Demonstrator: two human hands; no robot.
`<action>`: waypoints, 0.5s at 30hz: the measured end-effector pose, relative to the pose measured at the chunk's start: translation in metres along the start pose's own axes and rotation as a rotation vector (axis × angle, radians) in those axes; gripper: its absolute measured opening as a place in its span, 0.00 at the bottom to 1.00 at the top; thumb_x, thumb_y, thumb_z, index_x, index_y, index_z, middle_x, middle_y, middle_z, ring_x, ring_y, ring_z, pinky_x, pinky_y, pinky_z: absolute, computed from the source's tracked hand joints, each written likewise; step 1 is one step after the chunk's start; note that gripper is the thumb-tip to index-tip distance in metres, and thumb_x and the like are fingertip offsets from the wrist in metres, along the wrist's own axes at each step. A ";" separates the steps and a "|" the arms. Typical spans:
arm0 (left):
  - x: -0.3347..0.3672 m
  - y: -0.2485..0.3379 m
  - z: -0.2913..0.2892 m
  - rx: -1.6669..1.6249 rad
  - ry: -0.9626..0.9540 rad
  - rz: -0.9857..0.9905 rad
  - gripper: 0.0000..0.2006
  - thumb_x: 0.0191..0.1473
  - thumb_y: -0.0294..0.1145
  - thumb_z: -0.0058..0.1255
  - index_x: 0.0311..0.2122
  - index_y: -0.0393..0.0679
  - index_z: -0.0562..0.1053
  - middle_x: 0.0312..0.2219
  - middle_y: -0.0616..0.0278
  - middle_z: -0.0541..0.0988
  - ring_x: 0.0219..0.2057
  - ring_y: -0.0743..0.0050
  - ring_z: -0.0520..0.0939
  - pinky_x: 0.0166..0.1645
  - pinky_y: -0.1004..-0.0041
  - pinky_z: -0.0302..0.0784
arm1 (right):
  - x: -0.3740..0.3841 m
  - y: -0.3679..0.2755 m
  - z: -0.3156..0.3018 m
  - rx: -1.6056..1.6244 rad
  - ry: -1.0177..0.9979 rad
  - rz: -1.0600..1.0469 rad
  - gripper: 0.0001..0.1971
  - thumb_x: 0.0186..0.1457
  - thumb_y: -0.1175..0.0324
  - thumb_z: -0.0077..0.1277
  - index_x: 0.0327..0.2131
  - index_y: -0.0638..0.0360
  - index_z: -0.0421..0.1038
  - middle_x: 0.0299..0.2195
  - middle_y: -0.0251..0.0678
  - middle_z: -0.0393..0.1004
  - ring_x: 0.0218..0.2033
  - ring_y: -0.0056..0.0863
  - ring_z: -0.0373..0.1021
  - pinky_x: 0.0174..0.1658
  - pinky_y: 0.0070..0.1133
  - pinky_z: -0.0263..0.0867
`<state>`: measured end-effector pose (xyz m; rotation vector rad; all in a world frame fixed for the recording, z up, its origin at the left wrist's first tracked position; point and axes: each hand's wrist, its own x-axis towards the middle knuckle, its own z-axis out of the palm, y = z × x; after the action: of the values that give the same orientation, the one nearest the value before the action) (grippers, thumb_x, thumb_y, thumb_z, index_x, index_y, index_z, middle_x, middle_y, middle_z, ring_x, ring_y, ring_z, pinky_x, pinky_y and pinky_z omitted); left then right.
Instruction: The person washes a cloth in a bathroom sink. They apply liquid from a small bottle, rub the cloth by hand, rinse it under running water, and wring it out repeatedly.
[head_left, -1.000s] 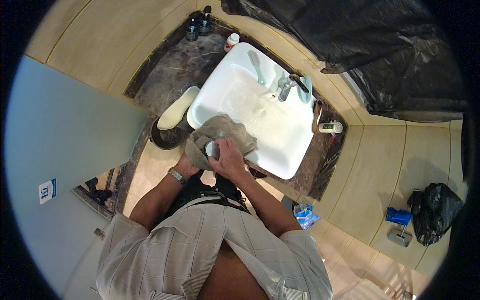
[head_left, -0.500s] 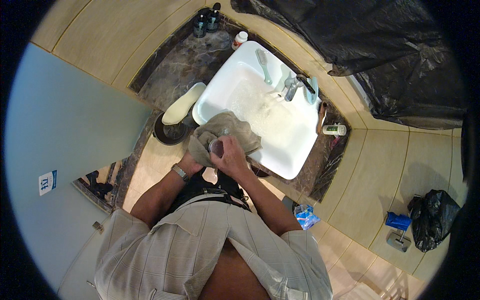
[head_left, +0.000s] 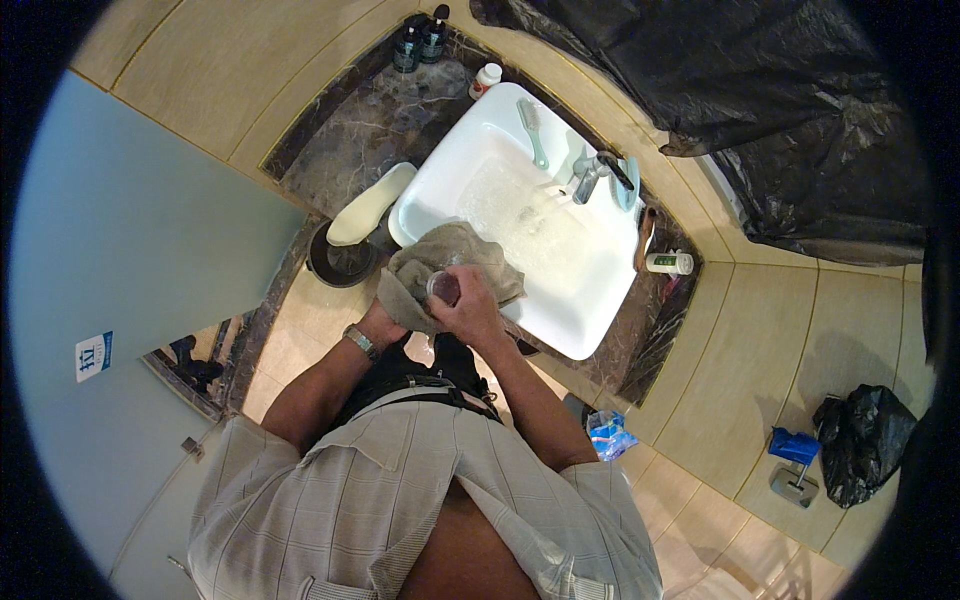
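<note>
A wet-looking grey-brown cloth [head_left: 462,252] hangs bunched over the near left edge of the white sink [head_left: 590,335]. Its near-left end is gripped by my left hand [head_left: 380,326], whose fingers are mostly hidden beneath the folds. My right hand [head_left: 476,312] is closed round a small round container [head_left: 443,287] with a clear rim and a dark purplish middle, pressed against the cloth. I cannot tell what kind of container it is. Foamy, cloudy water lies in the basin under the tap [head_left: 588,186], which is running.
A cream insole [head_left: 368,208] lies at the counter's left edge, above a dark round bin [head_left: 325,262]. Brushes [head_left: 532,135], a white bottle [head_left: 486,78] and dark pump bottles [head_left: 407,50] stand or lie around the sink. Right of me are a blue packet [head_left: 608,435] and black bag [head_left: 862,445].
My right hand and the small container have shifted slightly right and up on the cloth. The left hand keeps its hold on the cloth, and the view has moved a little.
</note>
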<state>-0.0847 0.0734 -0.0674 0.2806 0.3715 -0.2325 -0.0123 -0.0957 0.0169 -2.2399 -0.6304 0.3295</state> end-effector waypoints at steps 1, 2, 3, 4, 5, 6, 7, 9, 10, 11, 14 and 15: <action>0.000 0.002 0.003 -0.018 -0.001 -0.010 0.26 0.72 0.51 0.34 0.68 0.50 0.60 0.66 0.58 0.66 0.64 0.58 0.70 0.68 0.53 0.67 | -0.002 0.012 0.002 0.177 -0.015 0.102 0.23 0.54 0.65 0.61 0.51 0.66 0.68 0.44 0.47 0.73 0.43 0.43 0.74 0.46 0.35 0.72; 0.000 0.004 0.006 -0.067 0.001 -0.030 0.26 0.72 0.51 0.34 0.68 0.50 0.59 0.66 0.58 0.66 0.64 0.58 0.69 0.69 0.53 0.67 | -0.006 0.032 0.006 0.355 -0.030 0.204 0.22 0.57 0.65 0.60 0.51 0.65 0.68 0.43 0.45 0.74 0.42 0.40 0.75 0.44 0.33 0.73; 0.000 0.006 0.008 -0.116 0.010 -0.043 0.26 0.72 0.50 0.35 0.69 0.50 0.59 0.66 0.58 0.65 0.64 0.58 0.69 0.69 0.53 0.66 | -0.007 0.045 0.008 0.537 -0.052 0.301 0.20 0.60 0.65 0.58 0.52 0.65 0.69 0.43 0.43 0.75 0.41 0.37 0.76 0.42 0.31 0.74; -0.001 0.008 0.013 -0.127 -0.003 -0.036 0.26 0.72 0.50 0.35 0.69 0.50 0.59 0.66 0.58 0.65 0.65 0.57 0.69 0.69 0.53 0.66 | -0.006 0.046 -0.004 0.847 -0.113 0.371 0.19 0.62 0.64 0.56 0.52 0.65 0.69 0.43 0.41 0.76 0.40 0.35 0.76 0.41 0.29 0.73; -0.002 0.010 0.019 -0.139 -0.016 -0.030 0.26 0.72 0.49 0.35 0.69 0.50 0.58 0.66 0.58 0.65 0.65 0.57 0.69 0.69 0.53 0.66 | -0.006 0.048 -0.018 1.156 -0.174 0.438 0.19 0.64 0.64 0.54 0.53 0.64 0.69 0.43 0.40 0.77 0.40 0.33 0.77 0.40 0.27 0.73; -0.001 0.010 0.023 -0.150 -0.032 -0.028 0.26 0.72 0.49 0.36 0.69 0.50 0.58 0.67 0.58 0.65 0.65 0.57 0.68 0.69 0.52 0.66 | -0.007 0.049 -0.029 1.466 -0.231 0.504 0.18 0.66 0.63 0.52 0.54 0.64 0.69 0.43 0.39 0.77 0.40 0.31 0.77 0.39 0.25 0.73; -0.001 0.009 0.024 -0.103 -0.006 -0.017 0.27 0.71 0.52 0.35 0.69 0.50 0.59 0.66 0.58 0.66 0.65 0.57 0.69 0.69 0.52 0.67 | -0.009 0.052 -0.032 1.608 -0.291 0.498 0.19 0.67 0.61 0.51 0.55 0.63 0.69 0.46 0.41 0.77 0.42 0.34 0.77 0.38 0.24 0.73; -0.001 0.008 0.025 -0.007 0.049 0.006 0.30 0.70 0.57 0.35 0.68 0.49 0.61 0.65 0.57 0.67 0.64 0.56 0.70 0.68 0.52 0.68 | -0.013 0.042 -0.037 1.675 -0.238 0.562 0.22 0.68 0.59 0.48 0.57 0.65 0.67 0.46 0.43 0.76 0.43 0.36 0.76 0.39 0.26 0.73; -0.001 0.007 0.024 -0.062 0.037 -0.018 0.30 0.70 0.57 0.35 0.68 0.49 0.61 0.65 0.56 0.68 0.64 0.56 0.70 0.68 0.52 0.68 | -0.014 0.037 -0.039 1.709 -0.211 0.595 0.23 0.68 0.58 0.47 0.58 0.66 0.66 0.46 0.45 0.76 0.43 0.38 0.75 0.40 0.27 0.73; 0.000 0.008 0.024 -0.117 0.025 -0.041 0.29 0.70 0.56 0.35 0.68 0.49 0.60 0.65 0.56 0.68 0.64 0.56 0.71 0.68 0.52 0.69 | -0.016 0.039 -0.038 1.743 -0.224 0.582 0.24 0.68 0.58 0.48 0.60 0.65 0.65 0.47 0.44 0.76 0.43 0.38 0.75 0.40 0.27 0.73; 0.001 0.006 0.011 -0.156 0.013 -0.077 0.29 0.71 0.55 0.34 0.68 0.49 0.60 0.64 0.56 0.68 0.64 0.55 0.71 0.67 0.51 0.69 | -0.017 0.042 -0.035 1.841 -0.273 0.536 0.27 0.67 0.58 0.49 0.63 0.62 0.62 0.49 0.43 0.76 0.43 0.39 0.77 0.40 0.26 0.75; 0.001 0.005 0.009 -0.150 0.014 -0.082 0.29 0.71 0.55 0.34 0.68 0.50 0.60 0.64 0.55 0.69 0.63 0.55 0.72 0.67 0.51 0.69 | -0.016 0.042 -0.036 1.868 -0.297 0.519 0.27 0.67 0.58 0.48 0.64 0.61 0.61 0.49 0.43 0.76 0.43 0.39 0.76 0.41 0.27 0.75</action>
<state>-0.0790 0.0754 -0.0584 0.1198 0.4127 -0.2819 0.0029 -0.1510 0.0098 -0.4682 0.2305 0.9756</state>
